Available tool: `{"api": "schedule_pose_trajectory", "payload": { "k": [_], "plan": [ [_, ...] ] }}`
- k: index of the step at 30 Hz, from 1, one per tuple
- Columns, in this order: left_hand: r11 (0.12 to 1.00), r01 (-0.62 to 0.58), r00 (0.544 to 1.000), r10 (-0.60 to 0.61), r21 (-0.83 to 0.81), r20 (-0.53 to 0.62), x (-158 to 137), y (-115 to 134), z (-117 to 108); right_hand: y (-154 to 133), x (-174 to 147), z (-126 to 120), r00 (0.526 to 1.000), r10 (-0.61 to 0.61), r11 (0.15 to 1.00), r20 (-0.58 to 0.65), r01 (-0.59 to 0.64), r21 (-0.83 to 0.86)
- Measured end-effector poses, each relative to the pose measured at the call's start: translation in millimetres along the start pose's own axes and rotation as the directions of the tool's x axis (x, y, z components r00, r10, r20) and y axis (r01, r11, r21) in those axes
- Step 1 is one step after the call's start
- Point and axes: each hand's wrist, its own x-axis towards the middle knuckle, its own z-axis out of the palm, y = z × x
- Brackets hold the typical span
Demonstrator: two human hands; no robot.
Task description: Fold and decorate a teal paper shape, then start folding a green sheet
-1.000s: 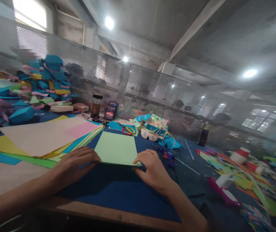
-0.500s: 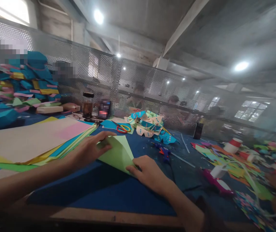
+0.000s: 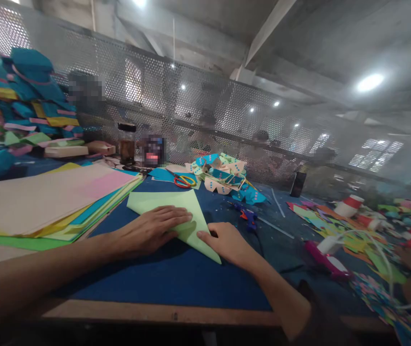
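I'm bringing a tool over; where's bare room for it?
The blue surface is bare between the green paper and brown near edge; narrower, beyond the right hand, between paper and glue gun. Crowded: left, stacked sheets; right, colored cutouts.

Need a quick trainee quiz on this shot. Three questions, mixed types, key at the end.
1. Multiple choice: what does the left hand lie across?
A) the lidded jar
B) the folded green sheet
C) the cream paper on the stack

2. True or false: the scissors lie beyond the folded green sheet, farther from the person.

3. Short answer: which of the two hands is nearer the blue glue gun?

Key: 1. B; 2. True; 3. The right hand.
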Motion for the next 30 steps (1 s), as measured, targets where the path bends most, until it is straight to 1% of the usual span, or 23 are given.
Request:
{"api": "schedule_pose_trajectory", "payload": {
  "k": [2, 5, 10, 14, 18, 25, 30],
  "plan": [
    [1.000, 0.024, 0.999, -0.023, -0.021, 0.046, -1, -2, 4, 2, 0, 1, 0.999, 0.031, 0.998, -0.006, -0.031, -0.054],
    [0.999, 0.036, 0.996, -0.035, -0.013, 0.078, -3, -7, 9, 5, 1, 2, 0.997, 0.072, 0.990, -0.027, -0.075, -0.116],
    [1.000, 0.020, 0.991, -0.019, -0.002, 0.133, -5, -11, 13, 4, 0, 1, 0.996, 0.090, 0.973, -0.007, -0.089, -0.214],
    [1.000, 0.016, 0.984, -0.013, -0.014, 0.175, -5, -11, 13, 2, -2, -1, 0.996, 0.090, 0.965, 0.017, -0.083, -0.248],
    [1.000, -0.009, 0.981, 0.014, -0.026, 0.194, -4, -11, 11, 1, -3, 0, 0.997, 0.074, 0.963, 0.027, -0.065, -0.261],
    [1.000, -0.006, 0.967, 0.014, -0.031, 0.254, -4, -12, 12, -2, -5, -4, 0.994, 0.074, 0.942, 0.080, -0.044, -0.332],
    [0.999, 0.010, 0.962, 0.004, -0.052, 0.272, -2, -10, 9, -5, -7, -6, 0.990, 0.099, 0.930, 0.099, -0.056, -0.364]
  ]
}}
